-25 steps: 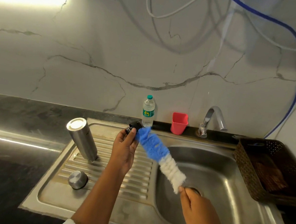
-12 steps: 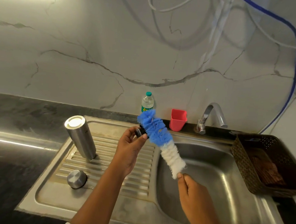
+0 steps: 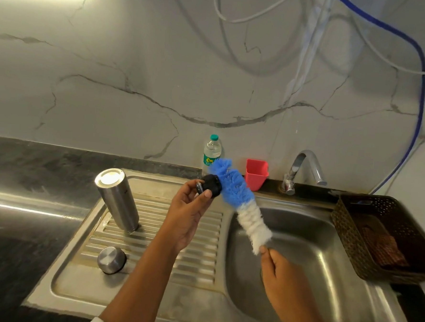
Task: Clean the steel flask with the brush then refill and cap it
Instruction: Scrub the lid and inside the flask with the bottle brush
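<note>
The steel flask (image 3: 118, 200) stands upside down on the draining board of the sink (image 3: 148, 293). A round steel cap (image 3: 111, 259) lies on the board in front of it. My left hand (image 3: 187, 214) pinches a small black stopper (image 3: 211, 185) between thumb and fingers. My right hand (image 3: 284, 277) grips the handle end of a bottle brush (image 3: 239, 199) with blue and white bristles. The blue bristles press against the black stopper above the sink's edge.
A tap (image 3: 303, 169) stands behind the sink basin (image 3: 312, 266). A plastic water bottle (image 3: 212, 151) and a red cup (image 3: 256, 173) sit by the wall. A dark basket (image 3: 381, 236) rests at the right. A blue hose (image 3: 420, 104) hangs down the marble wall.
The brush has slid up and back across the black stopper. My left hand has turned the stopper a little. The flask and steel cap have not moved.
</note>
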The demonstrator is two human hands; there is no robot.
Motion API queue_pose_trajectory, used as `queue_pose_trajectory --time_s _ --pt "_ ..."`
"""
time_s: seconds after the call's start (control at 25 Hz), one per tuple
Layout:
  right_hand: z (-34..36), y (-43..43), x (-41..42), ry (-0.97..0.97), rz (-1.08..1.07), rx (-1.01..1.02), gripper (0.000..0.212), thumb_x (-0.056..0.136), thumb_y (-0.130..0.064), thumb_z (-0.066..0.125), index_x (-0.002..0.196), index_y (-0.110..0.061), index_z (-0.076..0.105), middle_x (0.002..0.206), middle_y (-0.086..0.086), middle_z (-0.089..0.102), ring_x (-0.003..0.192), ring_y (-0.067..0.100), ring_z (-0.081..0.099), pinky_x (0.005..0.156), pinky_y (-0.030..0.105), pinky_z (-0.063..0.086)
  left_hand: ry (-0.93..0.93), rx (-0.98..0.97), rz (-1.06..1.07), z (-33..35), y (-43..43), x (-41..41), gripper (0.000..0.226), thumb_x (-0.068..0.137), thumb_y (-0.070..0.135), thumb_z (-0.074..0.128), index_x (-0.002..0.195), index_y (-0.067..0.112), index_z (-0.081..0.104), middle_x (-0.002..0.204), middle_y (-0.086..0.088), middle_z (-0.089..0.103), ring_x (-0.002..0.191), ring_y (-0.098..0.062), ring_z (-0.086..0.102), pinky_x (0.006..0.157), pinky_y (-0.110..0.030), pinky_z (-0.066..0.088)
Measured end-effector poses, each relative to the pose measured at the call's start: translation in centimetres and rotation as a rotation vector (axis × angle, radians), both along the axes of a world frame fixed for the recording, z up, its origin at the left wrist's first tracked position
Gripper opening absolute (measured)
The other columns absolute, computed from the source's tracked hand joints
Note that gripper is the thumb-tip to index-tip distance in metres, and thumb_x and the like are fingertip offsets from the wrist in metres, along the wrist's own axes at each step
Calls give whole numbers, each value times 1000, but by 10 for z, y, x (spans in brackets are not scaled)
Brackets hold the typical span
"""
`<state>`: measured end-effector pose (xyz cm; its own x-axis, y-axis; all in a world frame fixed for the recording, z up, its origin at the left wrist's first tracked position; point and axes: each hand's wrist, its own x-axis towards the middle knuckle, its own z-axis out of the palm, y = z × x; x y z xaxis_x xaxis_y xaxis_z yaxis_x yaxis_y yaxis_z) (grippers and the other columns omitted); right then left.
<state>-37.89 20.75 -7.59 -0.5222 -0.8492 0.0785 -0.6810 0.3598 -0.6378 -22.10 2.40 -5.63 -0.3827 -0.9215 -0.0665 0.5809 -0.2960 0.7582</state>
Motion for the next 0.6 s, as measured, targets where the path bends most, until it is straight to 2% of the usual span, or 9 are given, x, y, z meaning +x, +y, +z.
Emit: queue_pose_trajectory --time_s 0.12,0.24,0.28,0.36,0.4,0.48,0.6 --pt "5 -11 0 -10 0 -1 44 98 -50 39 62 -26 45 48 -3 49 48 15 52 52 39 42 121 91 -51 -3 6 -7 37 92 13 62 125 -1 56 132 -21 66 119 -26 67 101 -35 56" --pt "-2 -1 9 -27 15 -6 44 99 -49 43 61 -28 48 52 -1 55 53 15 54 56 39 46 270 249 -3 -5 -1 -3 47 97 24 58 136 -1 55 136 -22 64 126 -25 63 100 -32 56" --pt "-3 5 13 -45 14 -13 46 96 -58 39 60 -32 47 53 -1 56 54 15 54 57 39 46 317 303 19 -6 -2 -1 48 96 27 59 136 -1 56 137 -22 64 128 -25 63 101 -32 54" --pt "-6 14 16 -42 13 -27 57 84 -81 14 61 -42 49 52 -5 54 54 12 53 56 35 44 398 373 43 -9 -3 1 51 94 29 61 135 0 57 134 -20 66 126 -25 64 102 -36 52" --pt "-7 15 16 -36 16 -26 62 79 -85 7 61 -43 49 53 -6 55 54 11 54 55 32 44 414 388 39 -9 -1 1 51 93 30 61 134 1 58 132 -19 67 124 -25 66 102 -38 52" --pt "0 9 16 -54 38 2 56 86 -75 17 62 -36 49 54 -4 57 57 11 57 54 30 43 406 394 -19 -11 9 -3 49 92 30 59 130 1 63 129 -19 69 115 -23 70 101 -38 52" --pt "12 -5 13 -91 80 31 38 100 -45 41 71 -25 56 51 -2 53 55 8 55 50 26 40 374 407 -116 -12 24 -11 43 93 29 56 120 1 73 131 -19 68 115 -23 70 98 -35 55"
